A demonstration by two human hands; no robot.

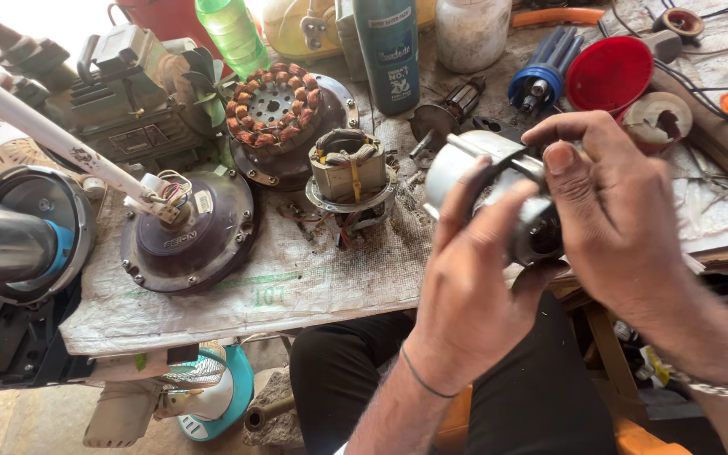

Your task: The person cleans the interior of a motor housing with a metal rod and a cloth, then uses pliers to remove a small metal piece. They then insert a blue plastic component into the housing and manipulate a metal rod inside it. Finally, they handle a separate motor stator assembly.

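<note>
Both my hands hold a small silver-grey motor housing (475, 164) above the front edge of the workbench. My left hand (465, 286) grips it from below, fingers wrapped up over its side. My right hand (612, 215) clasps it from the right, thumb and forefinger on its top rim. A dark round opening of the housing (541, 236) shows between my palms. The rest of the part is hidden behind my fingers.
On the sacking-covered bench (297, 286) lie a dark round fan motor (189, 232) with a white rod, a copper-wound stator (284, 109), a small stator (349, 168), an armature (448, 114), a teal spray can (388, 50), a green bottle (233, 34), a red lid (610, 74).
</note>
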